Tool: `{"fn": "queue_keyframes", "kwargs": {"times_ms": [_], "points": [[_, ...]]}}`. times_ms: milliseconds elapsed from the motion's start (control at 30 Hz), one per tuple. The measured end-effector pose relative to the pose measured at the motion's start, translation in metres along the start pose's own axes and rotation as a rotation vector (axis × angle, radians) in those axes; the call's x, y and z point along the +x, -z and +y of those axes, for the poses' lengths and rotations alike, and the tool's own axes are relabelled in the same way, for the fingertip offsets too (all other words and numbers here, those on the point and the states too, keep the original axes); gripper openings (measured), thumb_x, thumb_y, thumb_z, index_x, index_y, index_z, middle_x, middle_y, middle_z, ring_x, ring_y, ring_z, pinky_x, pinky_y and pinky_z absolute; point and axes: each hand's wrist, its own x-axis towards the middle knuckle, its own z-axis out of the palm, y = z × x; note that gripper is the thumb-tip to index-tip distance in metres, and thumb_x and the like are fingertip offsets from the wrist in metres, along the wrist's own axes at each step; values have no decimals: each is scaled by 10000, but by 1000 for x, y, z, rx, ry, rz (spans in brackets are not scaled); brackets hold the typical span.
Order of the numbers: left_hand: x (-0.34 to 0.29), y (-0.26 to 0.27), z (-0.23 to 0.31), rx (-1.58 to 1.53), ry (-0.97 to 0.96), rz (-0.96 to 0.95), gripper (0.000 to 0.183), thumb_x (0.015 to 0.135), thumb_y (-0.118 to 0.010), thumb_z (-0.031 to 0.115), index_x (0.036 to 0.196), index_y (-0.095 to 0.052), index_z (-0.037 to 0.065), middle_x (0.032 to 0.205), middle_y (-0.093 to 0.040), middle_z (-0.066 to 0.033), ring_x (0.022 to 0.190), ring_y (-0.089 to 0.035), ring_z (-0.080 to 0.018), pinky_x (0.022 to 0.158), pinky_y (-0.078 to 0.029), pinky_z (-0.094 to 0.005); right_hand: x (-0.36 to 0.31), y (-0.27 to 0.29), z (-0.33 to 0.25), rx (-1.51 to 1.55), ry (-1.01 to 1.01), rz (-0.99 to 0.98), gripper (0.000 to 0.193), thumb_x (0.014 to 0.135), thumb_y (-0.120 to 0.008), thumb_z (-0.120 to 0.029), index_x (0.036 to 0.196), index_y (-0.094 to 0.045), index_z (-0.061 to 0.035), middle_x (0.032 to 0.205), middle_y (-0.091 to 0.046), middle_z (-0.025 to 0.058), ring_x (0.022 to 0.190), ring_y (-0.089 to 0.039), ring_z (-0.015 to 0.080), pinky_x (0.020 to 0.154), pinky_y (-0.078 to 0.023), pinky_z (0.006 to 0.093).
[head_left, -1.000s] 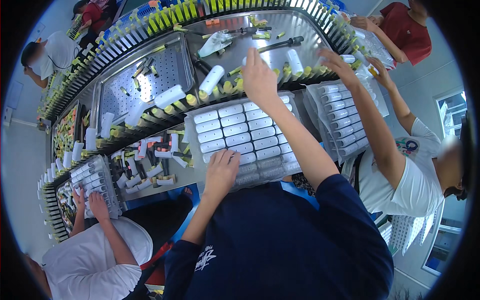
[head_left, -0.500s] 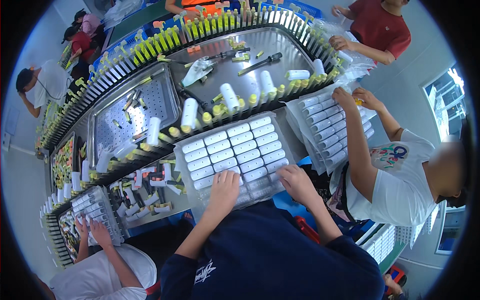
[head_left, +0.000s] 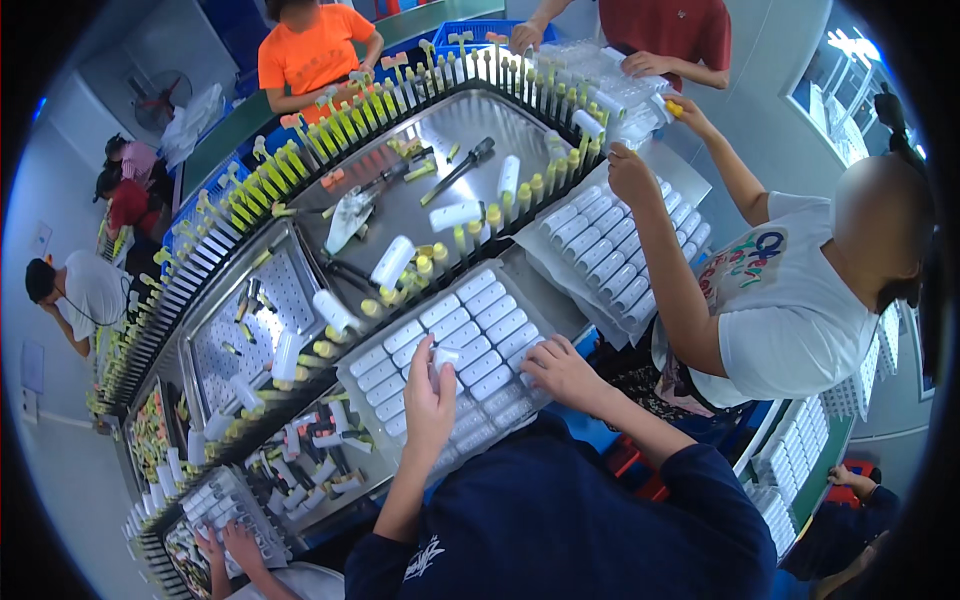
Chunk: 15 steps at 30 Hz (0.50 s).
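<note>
White casing (head_left: 447, 357): resting in the left hand (head_left: 430, 402), which is grasping it between thumb and fingers over the middle of the clear plastic tray (head_left: 478, 432). The right hand (head_left: 562, 372) is bending its fingers onto the tray's right edge, by the end casings; cannot tell whether it is gripping one. Other white casings are lying in rows across the tray, filling it from the far edge; bare pockets are showing along the near edge. The tray is sitting at the near edge of the metal surface (head_left: 552, 308).

Beyond the tray's far edge, a line of yellow-tipped pegs (head_left: 424, 265) is standing upright, several carrying white casings. Past these, a pale glove (head_left: 350, 218) and a black-handled tool (head_left: 465, 166) are lying on the metal. Further left, a perforated tray (head_left: 222, 366) is holding small dark parts. Loose white, black and orange pieces (head_left: 310, 455) are lying to the left. To the right, a second tray of casings (head_left: 612, 245) is lying before a co-worker in a white shirt (head_left: 780, 330).
</note>
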Motion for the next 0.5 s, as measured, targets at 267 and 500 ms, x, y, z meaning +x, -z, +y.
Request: {"fn": "queue_keyframes", "kwargs": {"times_ms": [267,500], "points": [[-29,-12,-22,-57,76,34,505,1058,-671,167,1502,-533,-29,1390,-663,-260,1250,-676,-349,1094,-501,-421,2,34,-19,392,-328,90,310,1051,-666,-171,1302,-560,-22,1062,-698,188,1011,-697,417,956,-542,541],[-65,7,-46,-59,162,140,491,1066,-663,184,1491,-547,-32,1344,-680,-256,1196,-693,-318,1048,-522,-400,121,65,30,568,-623,712,246,1116,-569,-192,1204,-577,38,955,-682,288,856,-662,487,764,-537,479]]}}
